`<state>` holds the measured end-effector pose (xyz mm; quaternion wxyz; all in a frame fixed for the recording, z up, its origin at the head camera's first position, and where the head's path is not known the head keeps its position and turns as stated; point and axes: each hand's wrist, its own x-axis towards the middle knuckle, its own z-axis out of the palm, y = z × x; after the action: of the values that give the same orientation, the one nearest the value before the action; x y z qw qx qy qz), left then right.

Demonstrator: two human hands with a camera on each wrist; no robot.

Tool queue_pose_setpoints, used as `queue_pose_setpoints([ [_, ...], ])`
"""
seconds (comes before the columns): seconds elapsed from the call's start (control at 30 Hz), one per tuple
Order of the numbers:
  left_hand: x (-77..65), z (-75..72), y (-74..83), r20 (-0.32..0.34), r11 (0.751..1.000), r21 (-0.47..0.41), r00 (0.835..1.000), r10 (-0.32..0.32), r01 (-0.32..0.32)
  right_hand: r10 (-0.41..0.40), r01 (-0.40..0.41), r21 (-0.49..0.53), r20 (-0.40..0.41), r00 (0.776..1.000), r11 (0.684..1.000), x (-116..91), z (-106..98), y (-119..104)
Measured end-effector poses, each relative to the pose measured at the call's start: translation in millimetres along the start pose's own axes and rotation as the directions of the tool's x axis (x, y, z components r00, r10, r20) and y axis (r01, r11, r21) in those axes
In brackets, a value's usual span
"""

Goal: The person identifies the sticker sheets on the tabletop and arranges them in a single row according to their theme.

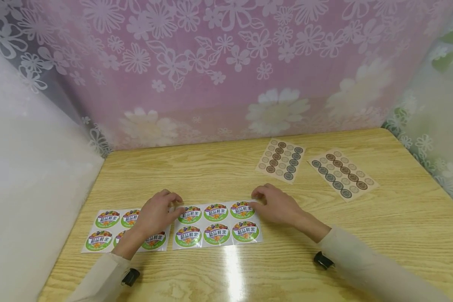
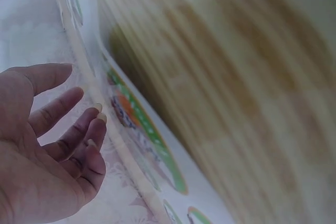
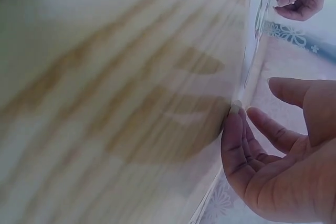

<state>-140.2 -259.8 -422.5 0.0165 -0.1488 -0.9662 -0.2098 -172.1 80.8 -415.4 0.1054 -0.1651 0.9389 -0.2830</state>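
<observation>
Two white sheets of round fruit stickers lie side by side on the wooden table. My left hand [image 1: 156, 216] is over the left sticker sheet [image 1: 105, 226], its fingertips near the top left corner of the right sticker sheet [image 1: 216, 224]. In the left wrist view its fingers [image 2: 68, 140] are loosely bent and hold nothing. My right hand [image 1: 277, 205] is at the right sheet's top right corner. The right wrist view shows its fingertips [image 3: 236, 107] against the table, thumb apart, nothing gripped. Part of the left sheet is hidden under my left hand and forearm.
Two brown sheets of small round stickers, the nearer-middle one [image 1: 281, 161] and the right one [image 1: 343, 174], lie towards the back right of the wooden table [image 1: 181, 172]. A pink floral curtain [image 1: 219, 75] hangs behind the table, and pale cloth stands at both sides.
</observation>
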Motion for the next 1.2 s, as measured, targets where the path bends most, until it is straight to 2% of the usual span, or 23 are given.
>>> queue_pose_setpoints([
  [0.17, -3.1, -1.2, 4.2, -0.015, 1.0, -0.011, 1.0, 0.013, -0.013, -0.02, 0.02, 0.025, 0.01, 1.0, 0.999, -1.8, -6.0, 7.3],
  [0.4, -6.4, -3.3, 15.8, -0.069, 0.999, -0.009, 0.996, 0.05, -0.051, -0.05, 0.049, 0.049, 0.017, 0.999, 0.998, -4.7, -19.8, 16.5],
  [0.77, -4.7, -9.1, 33.7, -0.129, 0.996, 0.019, 0.987, 0.092, -0.091, -0.104, 0.101, 0.079, 0.03, 0.994, 0.992, -7.1, -40.1, 26.5],
  [0.97, 2.1, -8.9, 40.7, -0.146, 0.989, 0.044, 0.979, 0.143, -0.138, -0.147, 0.147, 0.014, 0.028, 0.989, 0.989, -9.5, -53.2, 32.8],
  [1.2, 12.3, -7.8, 50.5, -0.132, 0.986, 0.077, 0.979, 0.156, -0.147, -0.205, 0.209, -0.096, 0.042, 0.978, 0.973, -10.9, -68.3, 48.3],
])
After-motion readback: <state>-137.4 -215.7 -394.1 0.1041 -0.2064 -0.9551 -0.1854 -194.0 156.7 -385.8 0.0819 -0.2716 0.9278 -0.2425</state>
